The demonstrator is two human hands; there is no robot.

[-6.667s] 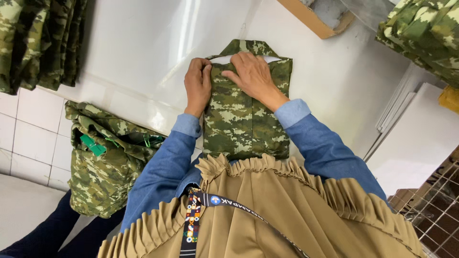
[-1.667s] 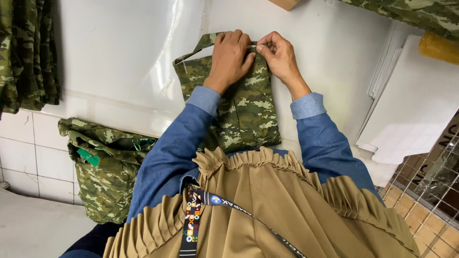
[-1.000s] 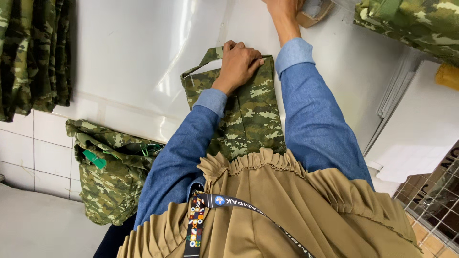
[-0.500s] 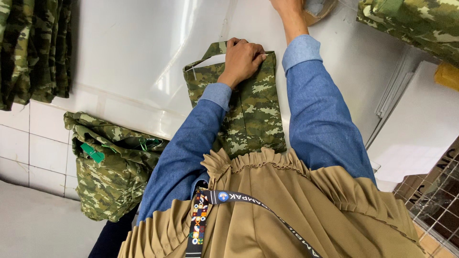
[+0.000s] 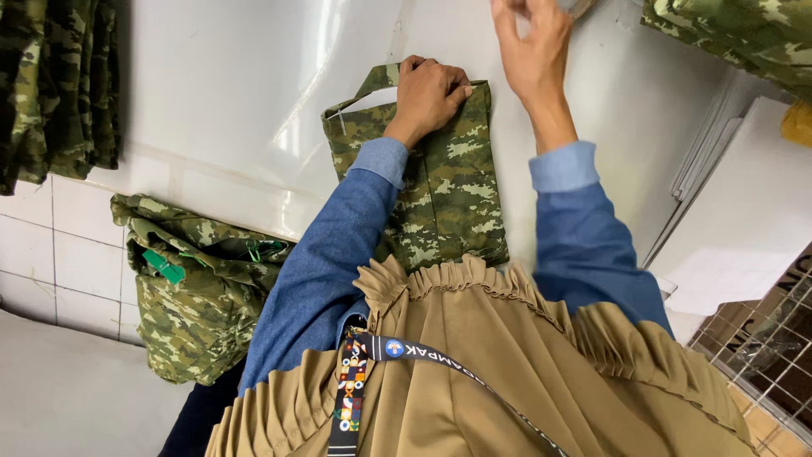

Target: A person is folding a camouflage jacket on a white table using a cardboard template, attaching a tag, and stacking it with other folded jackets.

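Observation:
A folded camouflage garment (image 5: 452, 195) lies flat on the white table (image 5: 237, 101) in front of me. My left hand (image 5: 430, 95) rests on its top edge, fingers curled and pressing the fabric down by the collar. My right hand (image 5: 533, 52) hovers above the table just right of the garment's top corner, not touching it. Its fingertips run off the top of the view, so I cannot see whether it holds anything. A brownish object (image 5: 582, 7) peeks in at the top edge beside that hand.
A heap of camouflage garments (image 5: 199, 292) with green tags sits low on the left against white tiles. More camouflage cloth hangs at the top left (image 5: 55, 85) and lies at the top right (image 5: 744, 34). White sheets (image 5: 744, 228) and a wire basket (image 5: 761, 347) stand on the right.
My right hand has pulled back from the brownish object at the top edge toward the garment. My left hand has stayed pressed on the garment's top edge.

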